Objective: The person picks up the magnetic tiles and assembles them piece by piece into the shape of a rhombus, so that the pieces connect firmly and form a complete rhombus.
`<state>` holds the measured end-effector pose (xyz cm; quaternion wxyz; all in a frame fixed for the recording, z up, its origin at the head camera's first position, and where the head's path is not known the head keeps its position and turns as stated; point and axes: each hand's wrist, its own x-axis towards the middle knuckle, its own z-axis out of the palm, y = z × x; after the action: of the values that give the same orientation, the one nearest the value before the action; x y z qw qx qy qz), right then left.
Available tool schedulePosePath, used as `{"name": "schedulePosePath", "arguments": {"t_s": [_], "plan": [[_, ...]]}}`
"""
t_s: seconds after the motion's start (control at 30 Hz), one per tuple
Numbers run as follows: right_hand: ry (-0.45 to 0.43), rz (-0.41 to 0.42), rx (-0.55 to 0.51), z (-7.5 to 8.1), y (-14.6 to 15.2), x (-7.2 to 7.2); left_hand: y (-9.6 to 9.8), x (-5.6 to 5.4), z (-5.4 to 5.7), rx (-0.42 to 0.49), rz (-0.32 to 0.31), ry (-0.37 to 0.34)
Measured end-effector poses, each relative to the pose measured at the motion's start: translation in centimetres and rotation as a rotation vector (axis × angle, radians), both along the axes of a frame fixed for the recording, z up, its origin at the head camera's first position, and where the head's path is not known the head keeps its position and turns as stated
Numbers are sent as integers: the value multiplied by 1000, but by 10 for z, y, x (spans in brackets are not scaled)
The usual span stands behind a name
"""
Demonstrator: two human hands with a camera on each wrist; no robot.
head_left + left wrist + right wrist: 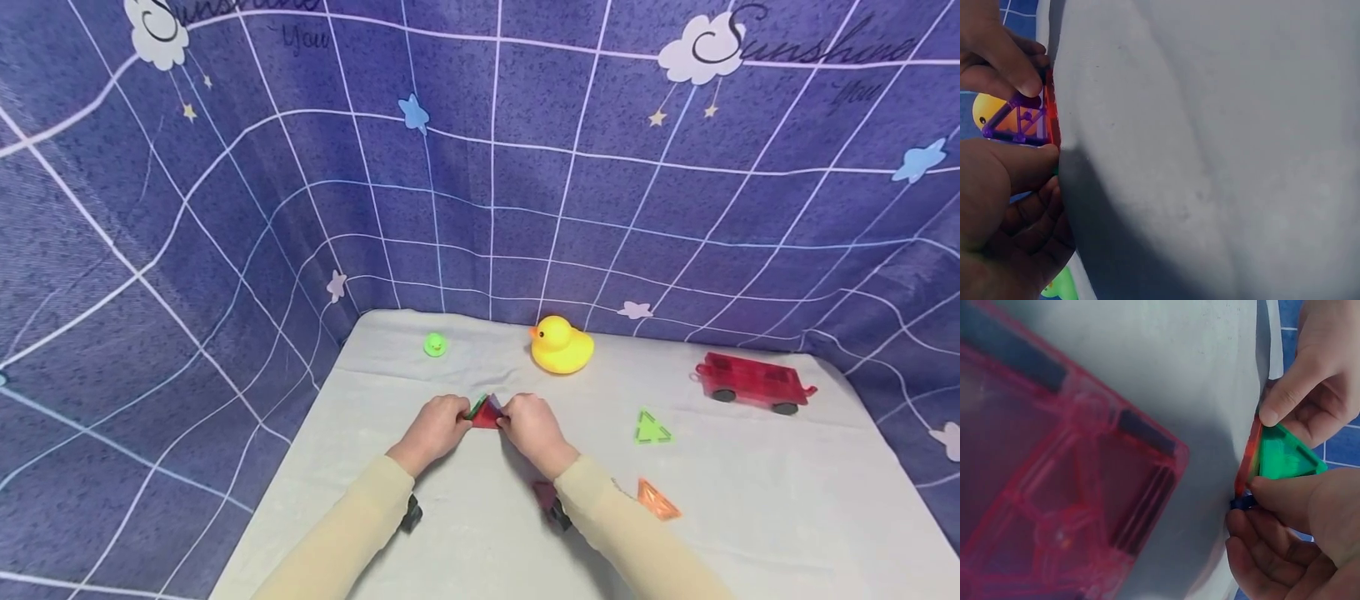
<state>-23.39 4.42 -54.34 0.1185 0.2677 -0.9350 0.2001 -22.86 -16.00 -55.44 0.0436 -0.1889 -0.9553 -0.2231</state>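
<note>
In the head view my left hand [437,427] and right hand [534,429] meet over a small group of translucent triangular magnetic tiles. A red tile [486,414] forms the front face between them. The green tile [1285,455] slopes up on the left, pinched by my left thumb and fingers. On the other side, my right hand pinches the purple tile [1019,128] where it joins the red one. The tiles touch along their edges and stand tilted inward. Fingers cover their corners.
A yellow rubber duck [562,346] and a small green duck toy [435,344] stand behind. To the right are a red wheeled car base [756,382], a lime triangle tile [652,427] and an orange tile [658,500]. A pinkish-red tile [1085,469] lies under my right wrist.
</note>
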Motion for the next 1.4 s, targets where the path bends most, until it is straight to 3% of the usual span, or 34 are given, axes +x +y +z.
{"name": "schedulePosePath", "arguments": {"t_s": [0.27, 0.63, 0.9, 1.4], "plan": [[-17, -20, 35, 0, -2, 1, 1, 2, 1, -35, -19, 11], [11, 3, 79, 4, -1, 2, -1, -1, -1, -49, 0, 50], [4, -11, 45, 5, 1, 5, 3, 0, 2, -97, 8, 83], [-58, -48, 0, 5, 15, 8, 0, 4, 2, -102, 22, 123]]}}
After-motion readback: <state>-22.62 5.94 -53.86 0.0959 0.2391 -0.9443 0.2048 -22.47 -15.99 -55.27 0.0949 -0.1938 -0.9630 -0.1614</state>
